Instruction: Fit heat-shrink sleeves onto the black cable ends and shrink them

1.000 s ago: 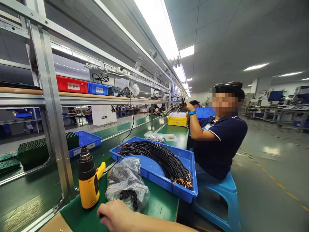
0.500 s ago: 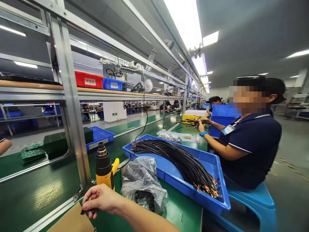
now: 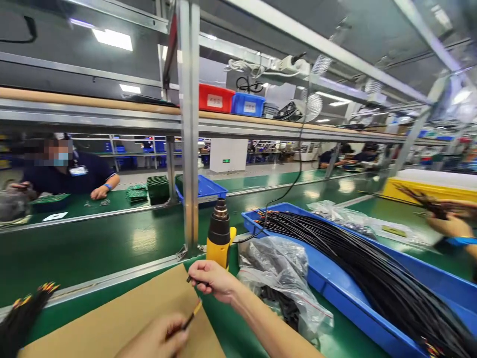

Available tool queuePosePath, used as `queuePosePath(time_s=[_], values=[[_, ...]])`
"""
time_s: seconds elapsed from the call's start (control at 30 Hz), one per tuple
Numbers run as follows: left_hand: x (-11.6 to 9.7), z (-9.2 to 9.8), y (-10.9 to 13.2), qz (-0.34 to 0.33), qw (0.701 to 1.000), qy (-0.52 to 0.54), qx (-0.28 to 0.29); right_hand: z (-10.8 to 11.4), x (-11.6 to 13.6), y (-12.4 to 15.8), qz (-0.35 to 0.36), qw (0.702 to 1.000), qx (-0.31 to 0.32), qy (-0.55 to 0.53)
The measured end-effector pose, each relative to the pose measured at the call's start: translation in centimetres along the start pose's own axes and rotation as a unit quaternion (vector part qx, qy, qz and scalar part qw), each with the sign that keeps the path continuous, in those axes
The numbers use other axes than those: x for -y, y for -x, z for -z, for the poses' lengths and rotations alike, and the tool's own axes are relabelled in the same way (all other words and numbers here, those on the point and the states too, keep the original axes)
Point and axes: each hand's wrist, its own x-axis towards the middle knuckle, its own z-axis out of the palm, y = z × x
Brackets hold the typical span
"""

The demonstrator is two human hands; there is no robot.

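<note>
In the head view, the left hand, cut off by the bottom edge, is pinching a thin wire, its yellow tip pointing upper right, above cardboard. The right hand is curling shut on a dark stub, mostly hidden, just before a heat gun.

White rectangular ceiling lights keep my view bright, laying pale glare along the glossy green table, with only soft shadows. The wide lens bends the straight aluminium shelf upright, and the black wire bundle blurs at the lower-left edge.
</note>
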Motion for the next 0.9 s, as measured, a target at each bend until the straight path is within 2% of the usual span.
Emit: queuePosePath(time_s=[0.07, 0.17, 0.3, 0.43, 0.57, 0.9], values=[[0.0, 0.8, -0.7, 0.002, 0.997, 0.062, -0.044, -0.2, -0.4, -0.1, -0.017, 0.999, 0.005, -0.033], [-0.3, 1.4, -1.2, -0.013, 0.975, 0.198, -0.104, -0.8, -0.7, 0.0, -0.028, 0.998, 0.006, -0.064], [-1.1, 0.9, -0.8, -0.016, 0.959, 0.264, -0.1, -1.9, -0.7, 0.5, -0.007, 0.997, -0.002, -0.071], [-1.8, 0.6, -0.3, -0.025, 0.947, 0.306, -0.1, -2.9, -0.3, 1.4, 0.044, 0.998, -0.04, -0.021], [-1.9, 0.7, -0.2, -0.045, 0.952, 0.279, -0.116, -3.7, 0.2, 2.1, 0.071, 0.994, -0.072, 0.033], [-2.8, 0.2, 1.3, -0.128, 0.955, 0.13, -0.233, -5.0, 0.9, 3.6, 0.106, 0.988, -0.096, 0.05]])
